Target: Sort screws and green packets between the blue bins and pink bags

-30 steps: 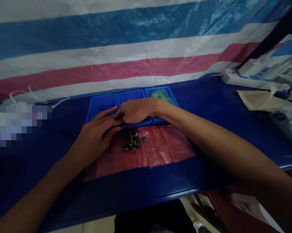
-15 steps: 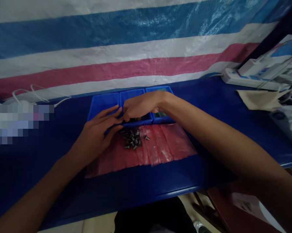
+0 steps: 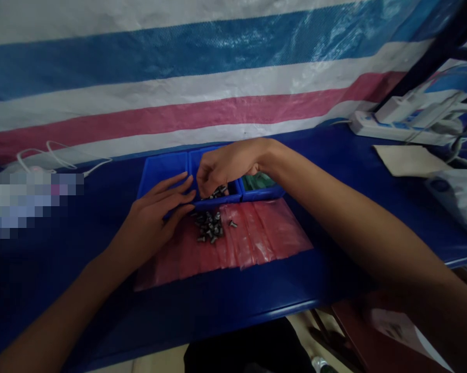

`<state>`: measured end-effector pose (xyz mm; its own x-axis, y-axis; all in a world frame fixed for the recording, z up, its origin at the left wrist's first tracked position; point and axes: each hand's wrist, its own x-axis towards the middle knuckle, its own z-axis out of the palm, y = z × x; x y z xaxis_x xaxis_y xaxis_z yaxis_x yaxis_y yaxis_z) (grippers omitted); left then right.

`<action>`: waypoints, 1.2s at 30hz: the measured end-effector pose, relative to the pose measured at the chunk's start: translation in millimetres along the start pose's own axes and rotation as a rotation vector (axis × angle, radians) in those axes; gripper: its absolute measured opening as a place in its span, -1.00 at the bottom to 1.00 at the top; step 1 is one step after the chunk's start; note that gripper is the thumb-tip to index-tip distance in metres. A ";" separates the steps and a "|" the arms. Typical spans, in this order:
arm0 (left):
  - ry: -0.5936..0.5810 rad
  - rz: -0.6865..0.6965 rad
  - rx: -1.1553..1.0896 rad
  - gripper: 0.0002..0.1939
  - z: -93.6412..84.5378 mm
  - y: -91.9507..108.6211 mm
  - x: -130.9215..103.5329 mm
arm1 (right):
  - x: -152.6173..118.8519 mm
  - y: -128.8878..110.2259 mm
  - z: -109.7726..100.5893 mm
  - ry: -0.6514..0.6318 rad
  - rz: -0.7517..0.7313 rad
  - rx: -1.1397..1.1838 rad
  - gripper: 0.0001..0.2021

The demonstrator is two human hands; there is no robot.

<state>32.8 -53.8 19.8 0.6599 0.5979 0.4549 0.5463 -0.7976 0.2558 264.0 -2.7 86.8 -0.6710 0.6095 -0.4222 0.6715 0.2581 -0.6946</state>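
Note:
My right hand [image 3: 228,163] reaches down into the middle blue bin [image 3: 235,198], its fingers curled together among dark metal screws [image 3: 219,192]. Its fingertips are partly hidden, so whatever they grip cannot be made out. My left hand [image 3: 159,207] is open, fingers spread, with the tips at the near side of the left and middle bins. Just in front of the bins, a small pile of screws [image 3: 209,226] lies on red plastic bags [image 3: 264,233]. One loose screw [image 3: 233,224] sits apart to the right of the pile.
The left blue bin [image 3: 165,166] stands beside the middle one; the right bin holds green pieces [image 3: 259,181]. A white power strip [image 3: 396,132] with cables and a beige sheet [image 3: 410,159] are at right. White cables [image 3: 58,158] lie at left. Striped tarp [image 3: 179,116] hangs behind.
My right hand has lifted and turned slightly in the middle bin, so more screws show under its fingers. My left hand stays at the bins' near side. The view has shifted slightly.

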 end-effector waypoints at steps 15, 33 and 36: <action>-0.014 0.034 0.003 -0.72 -3.0 -0.2 1.8 | 8.6 9.1 -0.5 -0.076 -0.105 -0.075 -0.79; -0.019 0.041 0.046 -0.73 -2.7 1.4 1.9 | -7.9 6.8 -6.4 -0.021 -0.097 0.238 -0.88; -0.030 0.042 0.055 -0.74 -4.8 3.4 3.1 | -16.5 -3.1 -4.2 -0.036 -0.146 0.210 -0.90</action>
<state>34.2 -55.1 26.3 0.6974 0.5672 0.4380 0.5451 -0.8166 0.1896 274.4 -10.4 98.4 -0.7692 0.5490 -0.3269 0.4897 0.1779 -0.8536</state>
